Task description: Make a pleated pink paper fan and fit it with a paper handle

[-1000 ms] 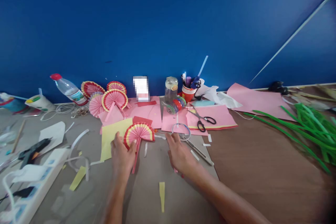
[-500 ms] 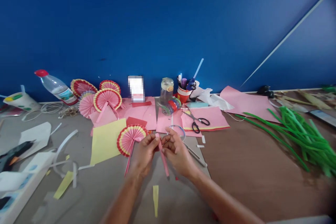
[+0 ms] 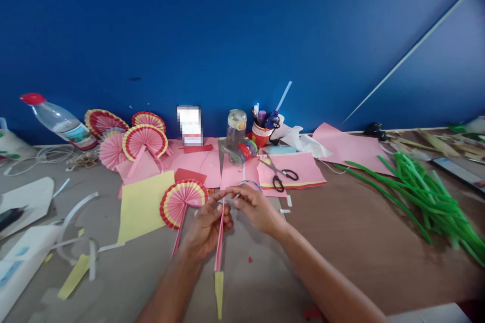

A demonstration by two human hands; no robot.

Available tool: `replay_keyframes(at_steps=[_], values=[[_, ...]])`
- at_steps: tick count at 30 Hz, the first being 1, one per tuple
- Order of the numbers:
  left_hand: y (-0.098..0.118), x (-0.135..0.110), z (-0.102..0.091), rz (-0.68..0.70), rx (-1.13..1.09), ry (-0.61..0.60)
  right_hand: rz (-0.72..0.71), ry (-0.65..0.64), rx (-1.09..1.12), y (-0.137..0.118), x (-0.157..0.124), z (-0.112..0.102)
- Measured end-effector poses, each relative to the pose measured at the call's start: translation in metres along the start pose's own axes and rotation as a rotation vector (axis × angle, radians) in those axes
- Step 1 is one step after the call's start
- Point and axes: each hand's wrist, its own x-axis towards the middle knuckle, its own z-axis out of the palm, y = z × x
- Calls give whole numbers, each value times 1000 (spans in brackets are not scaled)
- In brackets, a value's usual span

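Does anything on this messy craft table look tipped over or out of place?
Yes: the clear plastic bottle with a red cap lies tilted against the blue wall, not upright. Cut paper strips lie scattered about it.

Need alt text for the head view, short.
Left hand and right hand together hold a narrow pink paper strip over a cluttered craft table, beside a pleated paper fan, with scissors beyond.

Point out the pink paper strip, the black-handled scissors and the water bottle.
pink paper strip point(image 3: 219, 242), head view, middle of its length.
black-handled scissors point(image 3: 280, 177), head view, near the pivot.
water bottle point(image 3: 60, 120), head view, clear body.
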Motion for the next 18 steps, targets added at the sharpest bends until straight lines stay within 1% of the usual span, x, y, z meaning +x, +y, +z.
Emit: replay_keyframes(at_steps=[2, 4, 6, 7, 8, 9, 11, 12, 13, 14, 16, 18], values=[[-5, -2, 2, -37, -85, -37, 51, -65, 87, -2, 5, 4], [-9, -4, 3, -71, -105, -46, 138, -102, 185, -3, 9, 5], [-10, -4, 3, -87, -2, -25, 224, -148, 235, -2, 11, 0], [-10, -3, 2, -63, 95, 14, 255, -163, 212, -2, 12, -4], [-8, -3, 0, -4, 213, 78, 277, -175, 153, -2, 13, -8], [-6, -2, -2, 91, 347, 162, 285, -188, 67, -1, 14, -11], [-1, 0, -8, 352, 624, 344, 276, -240, -123, 0, 15, -16], [2, 0, -10, 470, 758, 407, 262, -283, -211, 1, 15, -16], [4, 0, -12, 552, 864, 439, 235, -328, -310, 1, 15, -13], [5, 0, -13, 592, 936, 441, 199, -360, -416, 1, 15, -9], [5, -1, -13, 607, 1019, 410, 123, -372, -623, -1, 13, 1], [2, -2, -11, 609, 1075, 384, 67, -343, -753, -4, 11, 10]])
